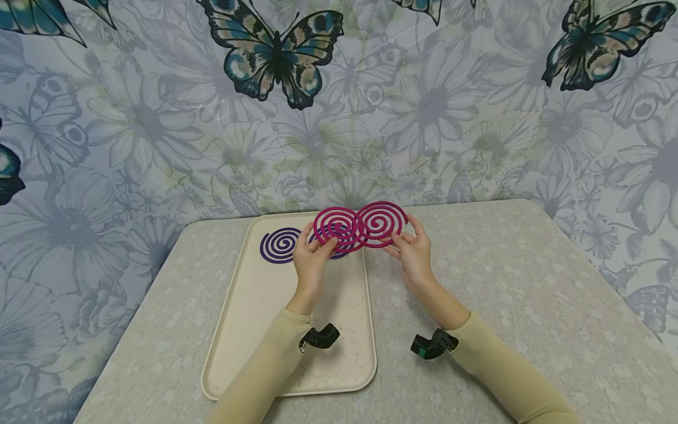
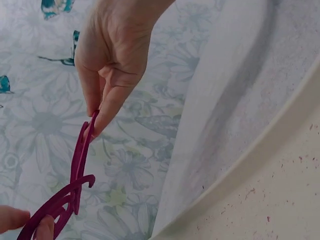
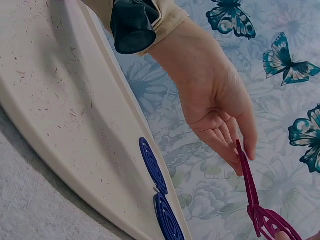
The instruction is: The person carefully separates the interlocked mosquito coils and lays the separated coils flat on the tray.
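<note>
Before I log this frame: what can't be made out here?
- Second purple coil: head view, mostly hidden behind the pink coils and left hand.
- Right hand: left wrist view, cut off by the corner.
- Pink coils' join: wrist views show them edge-on; whether still interlocked is unclear.
- Tray specks: too small to identify.

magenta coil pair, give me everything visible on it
The magenta coil pair is two flat spirals, overlapping or still joined where they meet, matte and rigid-looking. It is held in the air, tilted toward the camera, above the far end of the beige tray. The left hand pinches the left spiral's edge; the right hand holds the right one. Purple coils lie on the tray behind.
</note>
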### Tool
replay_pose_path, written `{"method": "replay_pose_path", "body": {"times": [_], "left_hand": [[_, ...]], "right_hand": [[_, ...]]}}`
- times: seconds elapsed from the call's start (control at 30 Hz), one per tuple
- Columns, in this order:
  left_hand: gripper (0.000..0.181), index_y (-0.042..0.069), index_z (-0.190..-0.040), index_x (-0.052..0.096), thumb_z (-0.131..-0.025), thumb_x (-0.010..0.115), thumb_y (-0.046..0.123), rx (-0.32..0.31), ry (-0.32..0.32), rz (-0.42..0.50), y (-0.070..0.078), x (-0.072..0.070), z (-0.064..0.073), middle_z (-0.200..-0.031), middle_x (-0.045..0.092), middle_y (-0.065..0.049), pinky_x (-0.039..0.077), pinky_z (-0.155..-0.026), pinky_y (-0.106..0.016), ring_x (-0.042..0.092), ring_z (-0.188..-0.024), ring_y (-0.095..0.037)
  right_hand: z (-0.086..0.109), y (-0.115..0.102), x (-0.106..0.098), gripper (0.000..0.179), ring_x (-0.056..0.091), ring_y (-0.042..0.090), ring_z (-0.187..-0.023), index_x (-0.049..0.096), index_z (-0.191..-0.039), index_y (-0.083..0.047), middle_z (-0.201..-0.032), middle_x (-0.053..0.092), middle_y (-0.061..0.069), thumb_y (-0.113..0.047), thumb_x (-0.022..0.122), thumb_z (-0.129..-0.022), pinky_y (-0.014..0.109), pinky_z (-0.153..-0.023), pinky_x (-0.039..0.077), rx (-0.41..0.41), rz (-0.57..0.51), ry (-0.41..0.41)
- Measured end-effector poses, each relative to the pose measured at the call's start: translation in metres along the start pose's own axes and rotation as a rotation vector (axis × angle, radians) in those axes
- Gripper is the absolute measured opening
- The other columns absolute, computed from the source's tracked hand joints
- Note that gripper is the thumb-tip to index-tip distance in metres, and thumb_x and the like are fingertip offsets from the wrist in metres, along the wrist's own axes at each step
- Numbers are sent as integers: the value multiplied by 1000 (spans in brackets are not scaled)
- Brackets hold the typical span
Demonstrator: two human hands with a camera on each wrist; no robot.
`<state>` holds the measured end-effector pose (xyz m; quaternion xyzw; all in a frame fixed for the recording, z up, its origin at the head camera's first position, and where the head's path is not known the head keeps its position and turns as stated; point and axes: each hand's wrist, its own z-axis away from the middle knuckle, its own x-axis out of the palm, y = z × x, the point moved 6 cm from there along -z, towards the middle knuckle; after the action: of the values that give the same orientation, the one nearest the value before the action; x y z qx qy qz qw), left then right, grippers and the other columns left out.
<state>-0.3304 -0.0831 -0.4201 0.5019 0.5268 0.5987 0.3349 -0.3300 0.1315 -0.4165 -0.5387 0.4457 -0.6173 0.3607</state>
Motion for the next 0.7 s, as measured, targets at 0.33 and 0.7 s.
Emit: {"method": "replay_pose_path", "body": {"times": [0.33,0.7], "left_hand": [[62,10,-142,43,-86,66,0,-6,-50,47,7,-3,-2,-123,60,-29,56,-77,-18,69,-91,-11],[61,12,-142,45,-86,67,3,-58,-128,15,16,-5,-8,-123,63,-24,56,-79,-20,69,-86,-4]], "right_hand": [[-4,-8,-3,58,67,8,-75,26,-149,-14,-82,67,-3,-1,49,-96,23,-73,57,57,-59,-35],[-15,-34,-12,62,70,6,-71,20,-151,-9,-81,70,-5,3,46,-96,23,-68,58,105,4,-165]]}}
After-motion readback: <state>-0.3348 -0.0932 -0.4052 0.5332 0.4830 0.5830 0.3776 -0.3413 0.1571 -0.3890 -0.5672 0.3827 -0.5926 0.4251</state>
